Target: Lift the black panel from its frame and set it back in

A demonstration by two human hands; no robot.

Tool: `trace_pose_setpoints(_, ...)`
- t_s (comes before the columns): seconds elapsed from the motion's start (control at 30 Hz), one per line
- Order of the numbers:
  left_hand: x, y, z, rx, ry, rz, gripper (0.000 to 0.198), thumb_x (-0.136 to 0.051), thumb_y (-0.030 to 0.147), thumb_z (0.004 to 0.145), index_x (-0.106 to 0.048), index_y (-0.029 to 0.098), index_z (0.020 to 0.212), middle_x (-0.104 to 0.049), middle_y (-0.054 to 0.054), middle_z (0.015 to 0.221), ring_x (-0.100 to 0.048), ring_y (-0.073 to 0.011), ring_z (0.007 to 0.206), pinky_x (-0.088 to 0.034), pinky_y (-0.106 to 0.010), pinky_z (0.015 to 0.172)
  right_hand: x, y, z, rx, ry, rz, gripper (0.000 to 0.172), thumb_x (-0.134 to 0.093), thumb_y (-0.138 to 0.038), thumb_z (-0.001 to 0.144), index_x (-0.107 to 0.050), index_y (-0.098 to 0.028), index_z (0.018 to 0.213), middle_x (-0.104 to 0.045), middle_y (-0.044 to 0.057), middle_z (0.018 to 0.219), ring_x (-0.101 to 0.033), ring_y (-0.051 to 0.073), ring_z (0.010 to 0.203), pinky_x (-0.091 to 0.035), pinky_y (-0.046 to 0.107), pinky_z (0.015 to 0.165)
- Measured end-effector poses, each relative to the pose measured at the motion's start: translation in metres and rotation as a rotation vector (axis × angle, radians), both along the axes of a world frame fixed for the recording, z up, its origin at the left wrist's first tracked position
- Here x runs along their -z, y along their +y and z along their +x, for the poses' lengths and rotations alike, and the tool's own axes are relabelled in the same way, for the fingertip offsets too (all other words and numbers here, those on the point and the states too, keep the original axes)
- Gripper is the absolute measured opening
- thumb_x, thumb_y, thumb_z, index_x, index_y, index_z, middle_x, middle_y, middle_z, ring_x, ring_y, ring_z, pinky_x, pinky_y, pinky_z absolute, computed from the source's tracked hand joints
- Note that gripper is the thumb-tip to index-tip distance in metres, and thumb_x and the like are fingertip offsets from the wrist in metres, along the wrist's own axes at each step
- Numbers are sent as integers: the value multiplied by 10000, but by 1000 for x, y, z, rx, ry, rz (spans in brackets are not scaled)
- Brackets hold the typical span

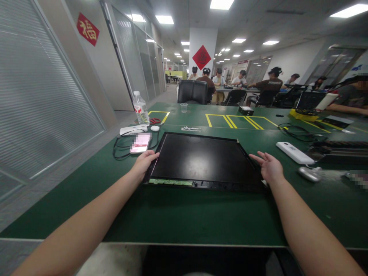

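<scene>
A black flat display panel (198, 157) lies on the green table in front of me, with a strip of green circuit board (171, 182) along its near edge. At its left edge, my left hand (144, 164) grips the frame, thumb towards the screen and the other fingers partly hidden. On the other side, my right hand (270, 168) is open beside the panel's right edge, fingers stretched and apart. Whether its palm or thumb touches the frame, I cannot tell.
Left of the panel are a phone (140, 143), cables, red-handled scissors (154, 120) and a water bottle (140, 109). To the right lie a white power bank (295, 153) and a silvery device (309, 173). Yellow tape marks the far table (186, 117); several people sit beyond.
</scene>
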State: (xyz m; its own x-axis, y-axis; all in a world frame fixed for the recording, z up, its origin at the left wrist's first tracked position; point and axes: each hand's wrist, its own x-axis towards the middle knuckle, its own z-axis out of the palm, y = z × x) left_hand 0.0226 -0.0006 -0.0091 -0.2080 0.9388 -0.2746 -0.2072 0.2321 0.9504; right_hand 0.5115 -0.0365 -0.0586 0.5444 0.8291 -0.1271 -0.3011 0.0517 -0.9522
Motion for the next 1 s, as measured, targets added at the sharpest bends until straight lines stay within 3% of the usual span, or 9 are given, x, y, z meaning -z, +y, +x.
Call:
trace_pose_setpoints(0.1,-1,0,0,1,-9,-13,348,-837,168,609,-520,218,741,-620,42,527,-552,-130,398,-417,-204,398,-2,2,-3,65,-67,-86,241,-531,-403,837,-632,-281,1018,-789,83,980,-621,302,1227,-355,589,1158)
trace_pose_setpoints(0.3,-1,4,0,14,-43,-19,371,-872,209,631,-540,219,797,-622,52,555,-580,-139,423,-450,-219,430,-4,4,-10,169,-117,30,180,-573,-348,777,-654,-291,927,-766,37,842,-656,255,1185,-357,493,1174)
trace_pose_setpoints(0.63,-3,0,-2,108,-69,-17,561,-833,89,651,-602,227,1144,-682,30,625,-632,-173,448,-522,-259,450,-8,1,-17,213,-123,25,213,-585,-376,763,-674,-267,923,-763,24,839,-662,240,1182,-319,492,1190)
trace_pose_setpoints(0.87,-5,-3,-6,192,45,63,335,-853,142,659,-737,153,972,-764,-53,722,-686,-169,562,-528,-228,507,-9,1,-16,182,-126,36,231,-590,-375,731,-689,-267,909,-745,29,842,-654,252,1167,-317,479,1187)
trace_pose_setpoints(1.0,-6,-2,-8,222,36,46,234,-759,89,653,-763,140,882,-776,-71,749,-684,-166,560,-529,-226,499,-8,1,-17,184,-125,30,235,-589,-379,725,-692,-271,907,-748,33,849,-643,255,1190,-305,486,1190)
